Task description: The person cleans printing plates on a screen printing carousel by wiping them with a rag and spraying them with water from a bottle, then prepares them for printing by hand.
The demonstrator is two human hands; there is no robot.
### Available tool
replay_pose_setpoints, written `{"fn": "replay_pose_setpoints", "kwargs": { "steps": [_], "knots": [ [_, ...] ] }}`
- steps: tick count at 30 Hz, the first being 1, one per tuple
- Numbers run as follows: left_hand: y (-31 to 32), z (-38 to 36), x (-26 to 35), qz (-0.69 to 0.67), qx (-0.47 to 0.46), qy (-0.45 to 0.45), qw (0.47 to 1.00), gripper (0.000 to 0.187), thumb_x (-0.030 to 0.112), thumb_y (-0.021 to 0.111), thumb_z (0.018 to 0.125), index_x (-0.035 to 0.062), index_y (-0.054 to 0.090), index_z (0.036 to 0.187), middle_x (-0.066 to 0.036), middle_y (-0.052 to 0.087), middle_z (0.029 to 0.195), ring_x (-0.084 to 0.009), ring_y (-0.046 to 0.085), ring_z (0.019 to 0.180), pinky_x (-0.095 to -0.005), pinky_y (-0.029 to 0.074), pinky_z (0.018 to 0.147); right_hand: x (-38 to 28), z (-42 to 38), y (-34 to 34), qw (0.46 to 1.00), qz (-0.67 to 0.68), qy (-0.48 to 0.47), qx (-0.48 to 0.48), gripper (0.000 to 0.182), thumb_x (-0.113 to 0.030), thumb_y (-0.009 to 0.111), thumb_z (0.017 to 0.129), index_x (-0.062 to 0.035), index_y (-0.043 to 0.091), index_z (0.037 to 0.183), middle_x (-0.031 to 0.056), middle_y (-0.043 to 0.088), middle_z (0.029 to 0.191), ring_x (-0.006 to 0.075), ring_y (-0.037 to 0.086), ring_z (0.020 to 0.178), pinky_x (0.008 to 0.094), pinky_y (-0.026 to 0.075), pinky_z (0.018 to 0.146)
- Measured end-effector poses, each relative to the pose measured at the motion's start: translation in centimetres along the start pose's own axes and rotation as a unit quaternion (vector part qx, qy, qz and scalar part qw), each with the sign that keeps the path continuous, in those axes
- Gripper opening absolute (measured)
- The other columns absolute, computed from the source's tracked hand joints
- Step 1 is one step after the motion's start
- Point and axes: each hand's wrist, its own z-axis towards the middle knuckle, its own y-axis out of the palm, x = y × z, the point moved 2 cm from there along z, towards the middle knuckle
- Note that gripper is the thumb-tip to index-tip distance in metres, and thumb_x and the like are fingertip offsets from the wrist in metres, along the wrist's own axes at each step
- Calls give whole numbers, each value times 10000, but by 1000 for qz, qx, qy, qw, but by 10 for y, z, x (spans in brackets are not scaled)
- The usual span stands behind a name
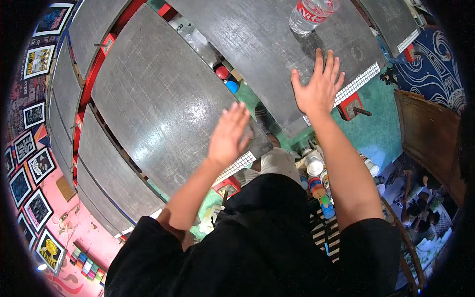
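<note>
My right hand (318, 88) lies over a dark grey board (237, 29), fingers spread and holding nothing. Beyond its fingertips stands a clear plastic bottle (308, 19) with a red and white label, cut off by the top of the view. My left hand (228, 136) is over the near corner of another grey board (158, 84), its fingers stretched out and somewhat blurred by motion. That hand is empty too. A white gridded strip (358, 85) runs along the end of the right board, and a similar gridded strip (236, 167) edges the left one.
Between the boards a gap shows a red lid (222, 73) and a blue lid (231, 87). Red clamp blocks with bolts (352, 108) jut from the board ends. Paint containers (315, 166) stand beside my legs. Framed pictures (38, 210) hang at left; a brown panel (429, 136) stands right.
</note>
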Motion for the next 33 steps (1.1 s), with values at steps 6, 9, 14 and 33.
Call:
{"fn": "replay_pose_setpoints", "kwargs": {
  "steps": [6,9,14,33],
  "knots": [
    [-89,115,-163,147,242,-85,955,479,169,660,999,22,577,1447,-203,557,1523,-408,468,1461,-488,353,1238,0,0,0,1000,1,-6,9,881,-564,635,911,-113,358,1615,184,300,1668,394,222,1575,611,168,1265],
    [-76,127,-153,161,313,-148,924,475,136,657,961,-9,587,1408,-229,580,1482,-439,512,1407,-519,369,1220,-2,-2,-2,1000,6,-8,9,867,-547,634,921,-115,352,1618,183,285,1682,396,214,1579,612,163,1267],
    [-9,17,2,6,56,-35,998,586,29,690,879,12,563,1451,-201,555,1518,-384,509,1428,-510,353,1243,-5,-4,-9,1000,4,-5,-14,874,-524,644,925,-98,336,1624,187,264,1695,403,206,1582,611,153,1270],
    [-130,252,-246,220,243,-157,931,516,194,628,982,-43,547,1433,-263,504,1548,-413,482,1445,-519,373,1219,-11,9,-13,996,-4,-13,-87,939,-438,662,881,-20,286,1633,240,176,1719,457,141,1591,644,115,1256]
  ]
}}
